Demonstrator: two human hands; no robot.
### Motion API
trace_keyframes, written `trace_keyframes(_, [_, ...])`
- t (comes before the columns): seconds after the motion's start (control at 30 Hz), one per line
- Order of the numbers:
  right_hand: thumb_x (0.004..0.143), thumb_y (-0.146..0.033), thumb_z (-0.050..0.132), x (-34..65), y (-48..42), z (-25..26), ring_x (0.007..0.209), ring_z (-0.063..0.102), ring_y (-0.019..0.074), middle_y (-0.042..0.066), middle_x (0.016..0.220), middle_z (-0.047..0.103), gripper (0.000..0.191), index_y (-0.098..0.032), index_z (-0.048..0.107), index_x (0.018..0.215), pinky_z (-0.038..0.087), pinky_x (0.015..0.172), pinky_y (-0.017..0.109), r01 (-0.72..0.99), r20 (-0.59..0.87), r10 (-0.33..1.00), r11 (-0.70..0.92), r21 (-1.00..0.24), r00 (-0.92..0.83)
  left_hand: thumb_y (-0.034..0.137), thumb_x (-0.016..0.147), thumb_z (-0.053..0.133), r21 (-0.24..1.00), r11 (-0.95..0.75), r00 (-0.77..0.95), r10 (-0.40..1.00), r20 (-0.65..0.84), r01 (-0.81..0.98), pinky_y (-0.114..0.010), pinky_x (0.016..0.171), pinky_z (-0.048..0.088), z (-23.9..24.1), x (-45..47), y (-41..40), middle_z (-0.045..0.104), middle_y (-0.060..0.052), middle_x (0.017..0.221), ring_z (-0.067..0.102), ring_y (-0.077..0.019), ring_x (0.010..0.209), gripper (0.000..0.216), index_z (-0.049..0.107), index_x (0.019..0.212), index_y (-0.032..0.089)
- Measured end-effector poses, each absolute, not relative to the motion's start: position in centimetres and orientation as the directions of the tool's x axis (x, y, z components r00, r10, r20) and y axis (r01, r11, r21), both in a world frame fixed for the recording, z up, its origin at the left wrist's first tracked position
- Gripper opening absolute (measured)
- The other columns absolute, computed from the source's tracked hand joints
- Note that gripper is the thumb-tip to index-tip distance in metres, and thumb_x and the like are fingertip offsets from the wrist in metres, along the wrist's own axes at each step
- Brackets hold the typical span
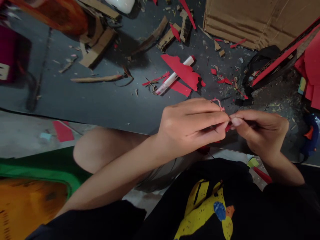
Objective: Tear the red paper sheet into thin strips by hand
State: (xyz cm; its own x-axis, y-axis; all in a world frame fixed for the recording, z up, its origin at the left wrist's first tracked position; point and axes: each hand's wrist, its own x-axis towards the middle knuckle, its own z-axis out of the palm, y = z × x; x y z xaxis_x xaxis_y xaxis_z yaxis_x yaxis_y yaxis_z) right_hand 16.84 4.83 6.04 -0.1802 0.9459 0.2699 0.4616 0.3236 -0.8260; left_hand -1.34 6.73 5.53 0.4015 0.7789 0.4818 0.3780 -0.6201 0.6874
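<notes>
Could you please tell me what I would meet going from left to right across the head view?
Purple object, thin brown strip, left hand, right hand, blue-and-orange object.

Left hand [191, 123] and right hand [266, 130] pinch (apparently touching).

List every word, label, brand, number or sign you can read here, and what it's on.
Nothing reads clearly.
White label on the purple box: a dark letter-like mark, too unclear to name.
White marker: faint reddish marks, too blurred to read.
</notes>
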Motion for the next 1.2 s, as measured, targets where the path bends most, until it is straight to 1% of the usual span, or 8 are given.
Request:
trace_keyframes(0.17, [0.080, -0.016, 0.069, 16.7, 4.7, 6.2, 0.054, 0.069, 0.0095, -0.005, 0.070, 0.076, 0.010, -0.025, 0.074, 0.078, 0.057, 0.050, 0.016, 0.466, 0.259, 0.949, 0.313, -0.827, -0.178, 0.015, 0.083, 0.061, 0.701, -0.609, 0.402, 0.786, 0.469, 0.371, -0.021, 0.069, 0.057, 5.8, -1.4, 6.7, 0.074, 0.000, 0.078, 0.068, -0.0111, 0.068, 0.017, 0.073, 0.075, 0.024])
trace_keyframes(0.37, [0.081, -0.015, 0.066, 16.7, 4.7, 6.1, 0.050, 0.067, 0.0096, -0.005, 0.068, 0.075, 0.013, -0.026, 0.072, 0.077, 0.056, 0.048, 0.018, 0.478, 0.302, 0.934, 0.356, -0.803, -0.189, 0.021, 0.083, 0.057, 0.775, -0.522, 0.469, 0.817, 0.336, 0.355, -0.027, 0.074, 0.058, 5.8, -1.2, 7.1, 0.072, 0.000, 0.076, 0.067, -0.0138, 0.071, 0.021, 0.071, 0.069, 0.027])
trace_keyframes(0.47, [0.082, -0.013, 0.065, 16.8, 4.8, 6.1, 0.053, 0.068, 0.0108, -0.004, 0.069, 0.076, 0.016, -0.026, 0.072, 0.076, 0.057, 0.051, 0.019, 0.487, 0.307, 0.928, 0.372, -0.791, -0.209, 0.022, 0.084, 0.055, 0.779, -0.508, 0.476, 0.822, 0.312, 0.367, -0.028, 0.074, 0.058, 5.7, -1.2, 7.2, 0.072, 0.000, 0.075, 0.066, -0.0140, 0.071, 0.023, 0.072, 0.069, 0.028])
trace_keyframes(0.7, [0.082, -0.012, 0.063, 16.8, 4.8, 6.0, 0.054, 0.069, 0.0104, -0.005, 0.068, 0.075, 0.018, -0.025, 0.072, 0.074, 0.057, 0.051, 0.018, 0.469, 0.282, 0.937, 0.348, -0.811, -0.208, 0.019, 0.083, 0.058, 0.760, -0.548, 0.445, 0.811, 0.380, 0.349, -0.025, 0.070, 0.057, 5.7, -1.2, 6.9, 0.072, 0.001, 0.074, 0.065, -0.0122, 0.067, 0.021, 0.072, 0.070, 0.027])
trace_keyframes(0.87, [0.082, -0.016, 0.066, 16.8, 4.7, 6.2, 0.056, 0.070, 0.0108, -0.005, 0.072, 0.076, 0.012, -0.026, 0.071, 0.079, 0.058, 0.052, 0.018, 0.465, 0.304, 0.935, 0.354, -0.811, -0.182, 0.015, 0.080, 0.063, 0.778, -0.540, 0.357, 0.830, 0.429, 0.322, -0.023, 0.068, 0.056, 5.9, -1.1, 6.6, 0.072, 0.001, 0.074, 0.066, -0.0114, 0.067, 0.016, 0.072, 0.072, 0.026])
trace_keyframes(1.03, [0.083, -0.015, 0.066, 16.8, 4.6, 6.6, 0.067, 0.074, 0.0138, -0.002, 0.083, 0.078, 0.015, -0.029, 0.070, 0.087, 0.064, 0.063, 0.022, 0.551, 0.395, 0.887, 0.459, -0.697, -0.239, 0.017, 0.081, 0.063, 0.780, -0.510, 0.300, 0.856, 0.420, 0.362, -0.022, 0.067, 0.056, 5.8, -0.8, 6.4, 0.073, 0.002, 0.075, 0.068, -0.0113, 0.068, 0.016, 0.072, 0.072, 0.027])
trace_keyframes(1.13, [0.081, -0.013, 0.066, 16.8, 4.7, 6.4, 0.066, 0.074, 0.0128, -0.002, 0.078, 0.078, 0.014, -0.026, 0.068, 0.085, 0.063, 0.063, 0.019, 0.605, 0.492, 0.829, 0.541, -0.585, -0.265, 0.017, 0.083, 0.062, 0.730, -0.540, 0.308, 0.841, 0.445, 0.418, -0.022, 0.068, 0.057, 5.7, -0.7, 6.2, 0.074, 0.001, 0.075, 0.069, -0.0116, 0.069, 0.018, 0.072, 0.071, 0.026])
trace_keyframes(1.2, [0.080, -0.012, 0.068, 16.8, 4.8, 6.4, 0.063, 0.073, 0.0120, -0.003, 0.073, 0.077, 0.013, -0.025, 0.068, 0.084, 0.061, 0.060, 0.017, 0.633, 0.517, 0.807, 0.564, -0.530, -0.286, 0.016, 0.083, 0.062, 0.692, -0.572, 0.314, 0.820, 0.479, 0.440, -0.021, 0.068, 0.057, 5.7, -0.6, 6.1, 0.074, 0.001, 0.074, 0.069, -0.0112, 0.068, 0.017, 0.072, 0.072, 0.025])
